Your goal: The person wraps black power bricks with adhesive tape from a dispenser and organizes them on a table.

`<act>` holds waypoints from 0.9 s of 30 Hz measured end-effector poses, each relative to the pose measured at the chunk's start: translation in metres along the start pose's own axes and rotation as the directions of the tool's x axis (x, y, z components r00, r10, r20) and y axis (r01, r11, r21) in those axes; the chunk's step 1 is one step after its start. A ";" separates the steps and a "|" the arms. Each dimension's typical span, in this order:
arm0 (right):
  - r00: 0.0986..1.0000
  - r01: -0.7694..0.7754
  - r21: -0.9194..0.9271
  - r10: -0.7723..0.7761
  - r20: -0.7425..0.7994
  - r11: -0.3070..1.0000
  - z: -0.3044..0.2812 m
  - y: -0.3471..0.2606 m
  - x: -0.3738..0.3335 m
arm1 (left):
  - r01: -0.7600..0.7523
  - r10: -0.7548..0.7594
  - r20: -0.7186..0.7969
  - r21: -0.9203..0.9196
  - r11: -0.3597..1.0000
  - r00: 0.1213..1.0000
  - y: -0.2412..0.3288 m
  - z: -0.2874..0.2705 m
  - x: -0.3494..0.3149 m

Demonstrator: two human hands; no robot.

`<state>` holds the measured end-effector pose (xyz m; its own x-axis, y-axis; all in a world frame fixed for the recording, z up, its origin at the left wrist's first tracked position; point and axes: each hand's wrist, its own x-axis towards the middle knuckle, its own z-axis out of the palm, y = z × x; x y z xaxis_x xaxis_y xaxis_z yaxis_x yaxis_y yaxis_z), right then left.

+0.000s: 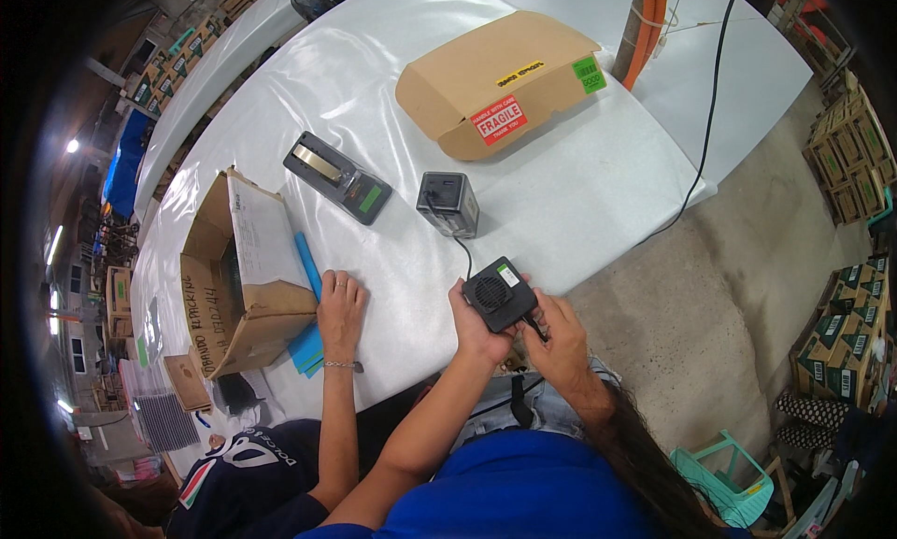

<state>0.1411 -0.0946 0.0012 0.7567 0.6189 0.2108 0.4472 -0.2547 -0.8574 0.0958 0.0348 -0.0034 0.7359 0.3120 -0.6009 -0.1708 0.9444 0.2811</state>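
My left hand (pixel 474 332) is closed around the edge of a small black square device (pixel 486 305) with a round slotted grille and a white-and-green label. At its lower right corner, my right hand (pixel 559 345) pinches a short black cable (pixel 536 328); whether it ends in a plug there is hidden by the fingers. Another black cord (pixel 465 251) runs from the device's far side to a dark, boxy black unit (pixel 450 205) standing on the table. Farther left lies a long black device (pixel 337 177) with a shiny metallic panel and a green label.
A closed brown carton (pixel 505 81) with a red sticker stands at the back. On the left are an open cardboard box (pixel 266 301) and blue strips (pixel 306 259), beside a co-worker's hand (pixel 342 305) on the white table (pixel 402 296). A green stool (pixel 724 478) stands lower right.
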 end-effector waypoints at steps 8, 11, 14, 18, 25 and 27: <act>0.999 -0.038 0.002 0.038 0.005 0.999 -0.001 -0.003 -0.001 | 0.003 -0.003 -0.025 -0.011 1.000 1.000 -0.001 0.004 0.000; 0.996 -0.087 0.032 0.087 0.015 0.996 -0.003 -0.008 0.000 | 0.011 -0.012 -0.028 -0.023 1.000 1.000 -0.001 0.005 -0.001; 0.975 -0.220 0.036 0.220 0.015 0.975 -0.002 -0.007 -0.004 | 0.025 -0.025 0.008 -0.002 1.000 1.000 -0.001 0.005 -0.001; 0.956 -0.283 0.038 0.279 0.090 0.958 0.002 -0.001 -0.009 | 0.031 -0.031 0.021 -0.021 0.999 0.999 0.000 0.000 -0.001; 0.959 -0.278 -0.038 0.279 0.041 0.960 0.008 -0.012 -0.003 | 0.014 -0.016 -0.026 -0.091 0.996 1.000 -0.002 -0.003 0.007; 0.934 -0.335 -0.083 0.343 0.105 0.939 0.007 -0.012 -0.004 | 0.004 -0.003 0.015 -0.090 0.996 1.000 -0.006 -0.004 0.008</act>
<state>0.1293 -0.0887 0.0075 0.8097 0.5683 -0.1460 0.2060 -0.5082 -0.8362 0.1000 0.0324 -0.0126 0.7460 0.3079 -0.5905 -0.2260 0.9511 0.2105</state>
